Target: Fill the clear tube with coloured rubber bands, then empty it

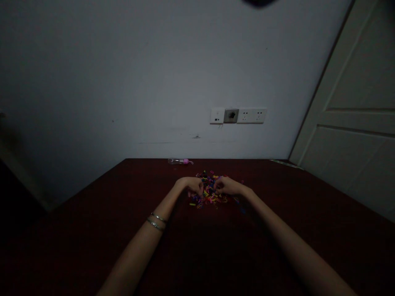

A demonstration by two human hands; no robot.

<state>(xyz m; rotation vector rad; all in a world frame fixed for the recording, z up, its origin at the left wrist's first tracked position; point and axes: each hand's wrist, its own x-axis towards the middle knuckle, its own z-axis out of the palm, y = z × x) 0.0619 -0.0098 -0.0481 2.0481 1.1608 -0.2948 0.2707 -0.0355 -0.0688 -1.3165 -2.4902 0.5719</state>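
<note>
A loose pile of small colourful loops (210,196), pink, yellow, blue, green and more, is spread on the dark red table. They look like little elastic bands or clips; at this size I cannot tell which. My left hand (194,185) rests at the pile's left side with fingers curled down. Across from it, my right hand (227,186) reaches into the right side, its fingers bent and thumb drawn in. Both hands are closed at the fingertips, and whatever they pinch is too small or hidden to make out. Two bracelets (156,221) circle my left wrist.
Behind the pile, a clear bottle with a pink cap and strap (177,161) lies near the table's back edge. The wall carries a row of sockets (251,116). A flat strip (285,164) lies at the back right corner, beside a pale panelled door (354,119).
</note>
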